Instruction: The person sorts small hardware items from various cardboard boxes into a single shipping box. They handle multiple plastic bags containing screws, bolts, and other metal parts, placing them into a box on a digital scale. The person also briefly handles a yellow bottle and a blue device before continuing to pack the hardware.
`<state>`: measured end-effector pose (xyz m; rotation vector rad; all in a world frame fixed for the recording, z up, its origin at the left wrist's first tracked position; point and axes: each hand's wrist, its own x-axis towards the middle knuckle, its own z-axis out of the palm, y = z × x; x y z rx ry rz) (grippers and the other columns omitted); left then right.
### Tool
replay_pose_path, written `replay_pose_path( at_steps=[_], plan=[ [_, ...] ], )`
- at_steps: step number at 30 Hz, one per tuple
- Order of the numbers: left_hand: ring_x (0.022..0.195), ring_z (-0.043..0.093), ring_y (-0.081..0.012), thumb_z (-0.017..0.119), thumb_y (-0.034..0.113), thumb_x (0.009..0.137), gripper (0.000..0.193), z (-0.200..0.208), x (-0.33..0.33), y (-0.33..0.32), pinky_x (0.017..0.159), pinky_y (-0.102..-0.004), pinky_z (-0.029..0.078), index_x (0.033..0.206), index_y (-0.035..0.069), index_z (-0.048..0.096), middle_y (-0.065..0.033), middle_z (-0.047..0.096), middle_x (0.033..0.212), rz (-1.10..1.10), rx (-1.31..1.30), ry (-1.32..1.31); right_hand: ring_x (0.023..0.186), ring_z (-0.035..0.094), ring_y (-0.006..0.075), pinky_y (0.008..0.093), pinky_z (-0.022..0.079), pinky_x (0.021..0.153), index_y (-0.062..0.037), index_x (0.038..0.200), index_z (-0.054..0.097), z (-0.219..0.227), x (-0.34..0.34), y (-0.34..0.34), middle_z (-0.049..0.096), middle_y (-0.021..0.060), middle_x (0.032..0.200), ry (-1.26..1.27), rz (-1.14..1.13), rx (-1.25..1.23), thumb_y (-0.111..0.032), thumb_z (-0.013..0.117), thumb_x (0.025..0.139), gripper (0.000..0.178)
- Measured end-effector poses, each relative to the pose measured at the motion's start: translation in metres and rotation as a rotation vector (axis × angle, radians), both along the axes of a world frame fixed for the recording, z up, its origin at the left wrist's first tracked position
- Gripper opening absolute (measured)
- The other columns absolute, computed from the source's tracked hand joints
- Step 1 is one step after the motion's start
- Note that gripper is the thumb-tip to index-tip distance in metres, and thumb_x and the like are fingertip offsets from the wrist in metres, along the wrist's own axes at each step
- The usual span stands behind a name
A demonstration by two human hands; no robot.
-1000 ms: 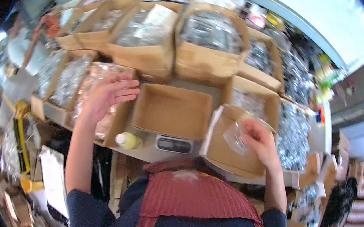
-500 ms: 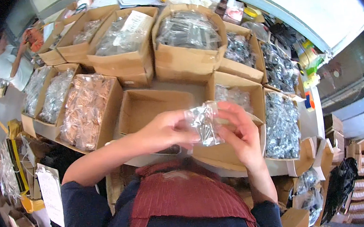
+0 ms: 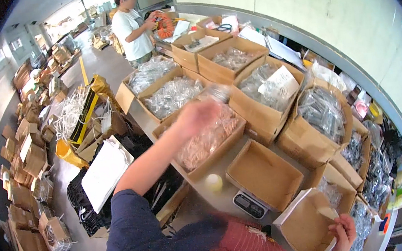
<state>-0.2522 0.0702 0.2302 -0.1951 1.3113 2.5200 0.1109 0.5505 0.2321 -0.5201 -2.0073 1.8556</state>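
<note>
My left hand (image 3: 201, 116) reaches out over the carton of copper-coloured parts (image 3: 196, 151), smeared by motion. At its fingertips is a small clear plastic bag (image 3: 218, 94), also blurred, close to the carton of clear bags (image 3: 173, 96). Low on the right, my right hand (image 3: 343, 232) has curled fingers at the right wall of a shallow cardboard box (image 3: 299, 228). A pale sliver (image 3: 327, 213) shows by its fingertips; whether the hand grips this or the box wall is unclear.
A cardboard tray (image 3: 265, 167) stands beside a small digital scale (image 3: 250, 205) and a pale round object (image 3: 213, 182). Bigger cartons (image 3: 265, 123) of bagged parts line the far side. A co-worker (image 3: 133, 34) stands beyond, handling something orange. White papers (image 3: 107, 171) lie at left.
Both hands held the small clear bag of metal parts together. Now they are apart: the left has swung out over the cartons, the right has dropped to the box. The view has turned left.
</note>
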Motion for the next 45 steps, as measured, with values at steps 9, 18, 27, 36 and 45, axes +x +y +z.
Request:
replay_pose_path(
  at_steps=[9, 18, 27, 36, 45],
  plan=[
    [0.123, 0.063, -0.0288, 0.043, 0.019, 0.106, 0.046, -0.058, -0.108, -0.145, 0.106, -0.0386, 0.049, 0.144, -0.006, 0.046, -0.018, 0.061, 0.139, 0.025, -0.256, 0.289, 0.107, 0.064, 0.0248, 0.0362, 0.05, 0.094, -0.0001, 0.121, 0.067, -0.011, -0.016, 0.017, 0.068, 0.0122, 0.116, -0.051, 0.106, 0.596, -0.014, 0.066, 0.097, 0.028],
    [0.106, 0.071, -0.022, 0.059, 0.016, 0.099, 0.029, -0.008, 0.004, -0.006, 0.098, -0.0352, 0.054, 0.123, 0.0, 0.065, -0.0125, 0.072, 0.116, -0.326, -0.471, 0.254, 0.123, 0.055, 0.0383, 0.0435, 0.044, 0.106, -0.0032, 0.124, 0.063, -0.003, 0.032, -0.007, 0.061, 0.0167, 0.125, -0.453, 0.431, 0.838, -0.011, 0.068, 0.089, 0.037],
    [0.106, 0.069, -0.0217, 0.051, 0.005, 0.087, 0.045, 0.019, 0.032, 0.022, 0.097, -0.0342, 0.053, 0.13, -0.001, 0.06, -0.0126, 0.071, 0.116, -0.371, -0.566, 0.386, 0.121, 0.057, 0.038, 0.0448, 0.045, 0.105, -0.0038, 0.118, 0.064, 0.007, 0.04, 0.024, 0.063, 0.0176, 0.127, -0.307, 0.082, 0.916, -0.013, 0.068, 0.088, 0.031],
    [0.113, 0.066, -0.0221, 0.046, 0.001, 0.08, 0.057, 0.028, 0.041, 0.021, 0.096, -0.0324, 0.049, 0.136, 0.0, 0.057, -0.0124, 0.067, 0.126, -0.313, -0.638, 0.408, 0.101, 0.07, 0.0214, 0.0328, 0.053, 0.088, -0.0037, 0.109, 0.073, -0.019, 0.051, 0.125, 0.075, 0.0101, 0.108, -0.233, -0.307, 0.655, -0.012, 0.07, 0.087, 0.023],
    [0.108, 0.065, -0.0177, 0.061, 0.015, 0.091, 0.047, 0.057, 0.075, 0.043, 0.088, -0.0289, 0.048, 0.136, 0.005, 0.057, -0.0065, 0.06, 0.135, -0.1, -0.831, 0.367, 0.091, 0.071, 0.0234, 0.0365, 0.053, 0.085, -0.0006, 0.098, 0.077, -0.129, 0.055, 0.398, 0.076, 0.0137, 0.092, -0.396, -0.824, 0.568, -0.011, 0.065, 0.08, 0.024]
  ],
)
